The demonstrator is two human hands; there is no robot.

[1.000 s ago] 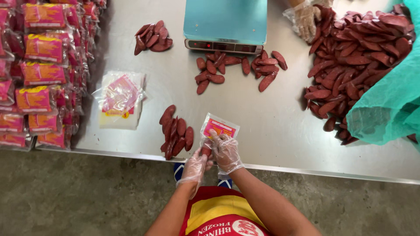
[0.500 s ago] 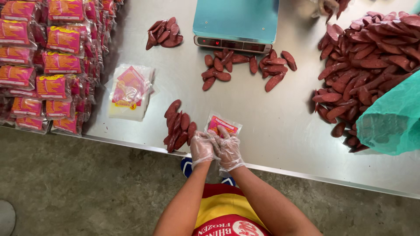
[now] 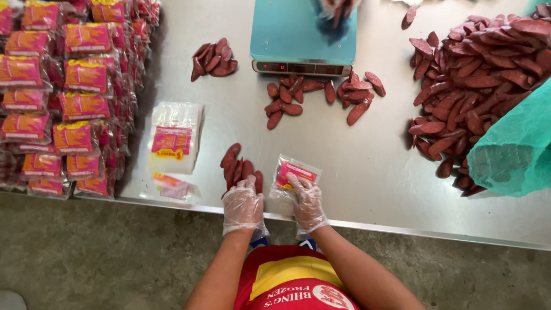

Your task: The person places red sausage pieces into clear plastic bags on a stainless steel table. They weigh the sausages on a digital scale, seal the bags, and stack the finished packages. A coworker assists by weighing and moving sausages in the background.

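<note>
The right hand (image 3: 308,202) pinches an empty plastic bag (image 3: 291,175) while the left hand (image 3: 243,204) rests loosely on a small pile of sausages (image 3: 238,167); filling the bag seems the step in hand, and it first needs its mouth opened.

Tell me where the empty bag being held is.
In the head view, the bag lies at the table's near edge under the right hand, just right of a small sausage pile.

A food-packing workshop is shown. A steel table (image 3: 373,172) is loaded with sausages (image 3: 476,86), a scale (image 3: 293,34) and stacked packets (image 3: 63,97).
</note>
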